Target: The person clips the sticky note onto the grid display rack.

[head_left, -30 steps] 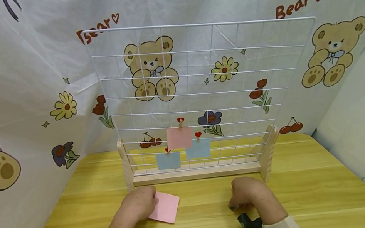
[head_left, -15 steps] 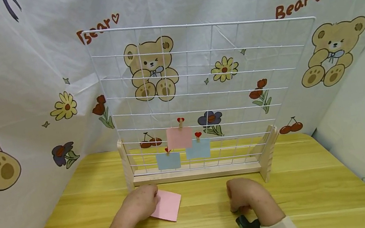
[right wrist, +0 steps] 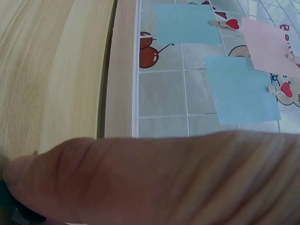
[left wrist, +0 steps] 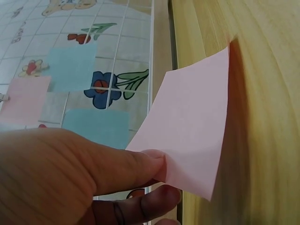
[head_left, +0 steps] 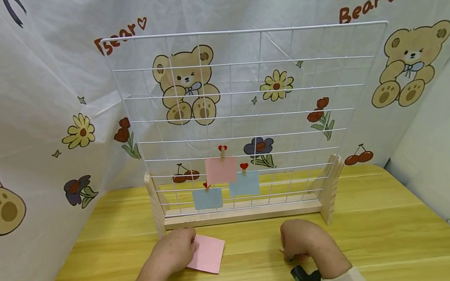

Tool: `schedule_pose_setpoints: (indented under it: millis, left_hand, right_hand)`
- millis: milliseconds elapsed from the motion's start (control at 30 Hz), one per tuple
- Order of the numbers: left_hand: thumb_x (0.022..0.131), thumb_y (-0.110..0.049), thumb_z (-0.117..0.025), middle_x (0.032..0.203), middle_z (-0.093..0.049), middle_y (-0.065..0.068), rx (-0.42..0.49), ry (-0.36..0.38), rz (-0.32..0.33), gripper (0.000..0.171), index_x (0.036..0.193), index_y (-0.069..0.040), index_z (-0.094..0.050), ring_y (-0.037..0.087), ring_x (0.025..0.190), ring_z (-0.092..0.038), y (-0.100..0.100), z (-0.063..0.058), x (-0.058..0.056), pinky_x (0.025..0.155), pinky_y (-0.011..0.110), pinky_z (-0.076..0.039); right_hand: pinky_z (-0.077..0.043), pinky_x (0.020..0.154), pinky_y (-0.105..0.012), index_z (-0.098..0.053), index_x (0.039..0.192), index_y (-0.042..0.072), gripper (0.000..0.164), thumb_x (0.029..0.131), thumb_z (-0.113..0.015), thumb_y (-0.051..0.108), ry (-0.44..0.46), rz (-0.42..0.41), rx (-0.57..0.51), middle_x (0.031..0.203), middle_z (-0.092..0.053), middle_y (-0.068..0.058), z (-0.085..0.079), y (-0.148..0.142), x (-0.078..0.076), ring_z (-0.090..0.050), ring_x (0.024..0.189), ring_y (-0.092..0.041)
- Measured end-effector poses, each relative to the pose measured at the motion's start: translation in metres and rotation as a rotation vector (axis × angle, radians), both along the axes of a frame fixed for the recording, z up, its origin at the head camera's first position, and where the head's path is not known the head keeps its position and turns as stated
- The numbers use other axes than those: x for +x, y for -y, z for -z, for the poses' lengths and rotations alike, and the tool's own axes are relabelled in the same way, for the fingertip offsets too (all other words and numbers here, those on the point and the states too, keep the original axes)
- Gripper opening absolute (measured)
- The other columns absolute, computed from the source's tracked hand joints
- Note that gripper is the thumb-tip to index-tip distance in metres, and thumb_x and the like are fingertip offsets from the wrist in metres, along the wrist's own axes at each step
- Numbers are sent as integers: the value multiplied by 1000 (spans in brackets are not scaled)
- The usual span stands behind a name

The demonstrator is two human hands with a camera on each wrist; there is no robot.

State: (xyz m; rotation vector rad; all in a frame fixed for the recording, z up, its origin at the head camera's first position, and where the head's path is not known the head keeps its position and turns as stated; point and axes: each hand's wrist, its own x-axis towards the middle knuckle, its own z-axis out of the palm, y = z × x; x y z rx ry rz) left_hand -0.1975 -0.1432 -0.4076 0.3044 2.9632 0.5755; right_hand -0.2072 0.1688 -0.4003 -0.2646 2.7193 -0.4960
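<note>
My left hand (head_left: pixel 177 250) pinches a pink paper note (left wrist: pixel 197 108) by one corner, thumb on top. In the left wrist view the sheet curves a little, with its shadow on the wood. Across the table, my right hand (head_left: pixel 303 237) is low over the surface with its fingers curled. Its thumb presses on a small dark green thing (right wrist: pixel 18 206), mostly hidden, whose kind I cannot tell. Another pink note (head_left: pixel 221 170) and two light blue notes, one right (head_left: pixel 244 185) and one left (head_left: pixel 208 199), hang on the grid under small wooden clothespins with red hearts.
The white wire grid (head_left: pixel 244 30) stands upright in a wooden base (head_left: pixel 241 214) just beyond both hands. A patterned bear cloth (head_left: pixel 82 79) hangs behind it and along the left. The wooden table (head_left: pixel 393 232) carries everything.
My left hand and its pink note have shifted slightly right. The right hand has turned a little and moved slightly left; the dark thing at its fingertips shows less in the head view.
</note>
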Motion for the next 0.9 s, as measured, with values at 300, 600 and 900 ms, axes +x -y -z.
schedule_pose_setpoints:
  millis: [300,600,900]
  left_hand:
    - [98,-10,-65,73,-51,1,37,-46,14,17,82,-11,-60,16,68,-47,-2,2,-2,60,31,-39]
    - [98,-10,-64,88,-65,6,41,-101,16,7,104,-6,-65,17,78,-53,-3,1,-2,72,39,-50]
    - [100,-11,-63,74,-60,4,93,-117,13,6,102,-7,-58,16,61,-50,-3,1,-1,54,31,-41]
  right_hand:
    - [-35,46,-24,-64,72,12,19,79,-80,3,0,-18,-3,59,-60,-3,0,-2,-3,-47,46,-11]
    - [-35,51,-26,-62,67,11,24,84,-80,10,-63,-24,9,62,-57,0,-4,-1,-2,-47,54,-14]
    - [-36,55,-28,-63,69,11,22,86,-77,10,-129,-26,-14,64,-54,0,-6,-3,-4,-47,58,-14]
